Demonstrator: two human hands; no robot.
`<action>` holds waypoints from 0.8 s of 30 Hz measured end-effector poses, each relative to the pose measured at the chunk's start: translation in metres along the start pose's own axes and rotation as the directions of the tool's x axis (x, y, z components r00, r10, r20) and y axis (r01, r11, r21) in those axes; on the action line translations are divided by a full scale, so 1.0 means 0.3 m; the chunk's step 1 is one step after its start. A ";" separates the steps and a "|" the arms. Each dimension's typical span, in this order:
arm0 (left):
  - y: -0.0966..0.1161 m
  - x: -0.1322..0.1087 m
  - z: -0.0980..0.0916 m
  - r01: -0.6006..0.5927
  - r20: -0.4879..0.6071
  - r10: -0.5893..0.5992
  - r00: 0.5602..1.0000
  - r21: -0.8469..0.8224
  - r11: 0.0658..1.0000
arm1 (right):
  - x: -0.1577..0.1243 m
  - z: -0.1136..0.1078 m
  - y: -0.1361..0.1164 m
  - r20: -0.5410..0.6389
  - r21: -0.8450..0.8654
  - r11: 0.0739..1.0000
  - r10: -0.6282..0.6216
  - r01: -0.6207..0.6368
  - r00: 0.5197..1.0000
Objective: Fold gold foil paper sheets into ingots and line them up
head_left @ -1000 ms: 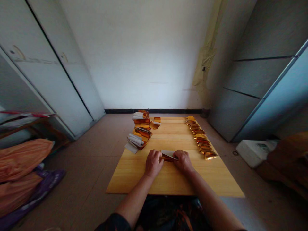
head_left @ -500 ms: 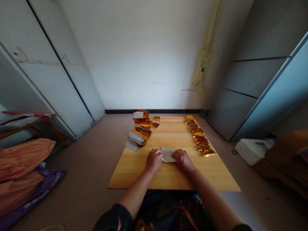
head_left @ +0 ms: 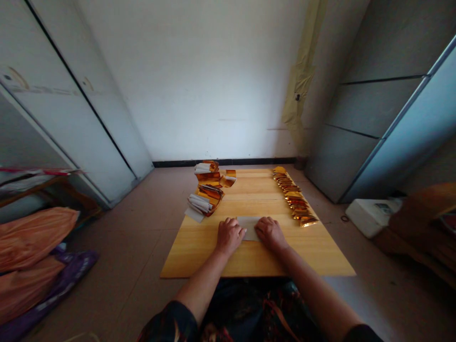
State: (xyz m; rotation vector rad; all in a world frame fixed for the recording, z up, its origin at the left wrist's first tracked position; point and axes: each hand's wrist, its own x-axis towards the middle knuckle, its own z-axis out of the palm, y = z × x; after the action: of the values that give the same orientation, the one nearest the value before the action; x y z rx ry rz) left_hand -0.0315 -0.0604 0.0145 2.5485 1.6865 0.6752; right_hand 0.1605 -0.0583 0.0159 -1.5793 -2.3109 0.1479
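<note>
My left hand (head_left: 230, 236) and my right hand (head_left: 270, 232) rest with curled fingers on the two sides of a white paper sheet (head_left: 250, 227), which lies flat on a light wooden board (head_left: 249, 259). Whatever lies under the sheet is hidden. Beyond my left hand stand two piles of gold foil pieces (head_left: 210, 194) with rolled white paper (head_left: 198, 202). A long overlapping row of folded gold foil packets (head_left: 292, 198) runs along the board's right side, beyond my right hand.
The board lies low, on or near the tiled floor (head_left: 117, 237). Orange sacks (head_left: 33, 242) and a purple bag (head_left: 64, 278) lie to the left, below a shelf. A white box (head_left: 372, 217) sits to the right. Grey cabinets (head_left: 377, 118) flank the white wall.
The paper sheet has flattened onto the board, and the gold foil seen beneath it a second ago is now hidden. My hands stay on either side of it; the view has tilted slightly.
</note>
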 end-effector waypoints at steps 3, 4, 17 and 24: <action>-0.004 0.035 0.022 0.041 0.006 -0.041 0.999 0.007 0.999 | 0.035 0.020 0.002 -0.011 0.025 0.996 0.088 -0.087 0.996; -0.008 0.042 0.029 0.048 0.006 -0.048 0.999 -0.003 0.999 | 0.043 0.023 0.008 -0.007 0.042 0.994 0.104 -0.104 0.995; -0.033 0.048 0.054 0.175 0.059 -0.169 0.984 -0.119 0.977 | 0.162 -0.004 0.023 0.249 0.042 0.987 0.138 -0.154 0.959; -0.039 0.050 0.066 0.155 0.052 -0.150 0.987 -0.124 0.980 | 0.156 0.002 0.029 0.118 0.048 0.993 0.097 -0.104 0.988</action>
State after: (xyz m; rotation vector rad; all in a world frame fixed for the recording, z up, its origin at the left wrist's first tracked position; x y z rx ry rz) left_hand -0.0298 -0.0380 -0.0012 2.3035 1.7418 0.6898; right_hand 0.1528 -0.0118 0.0231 -1.7021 -2.2920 0.3325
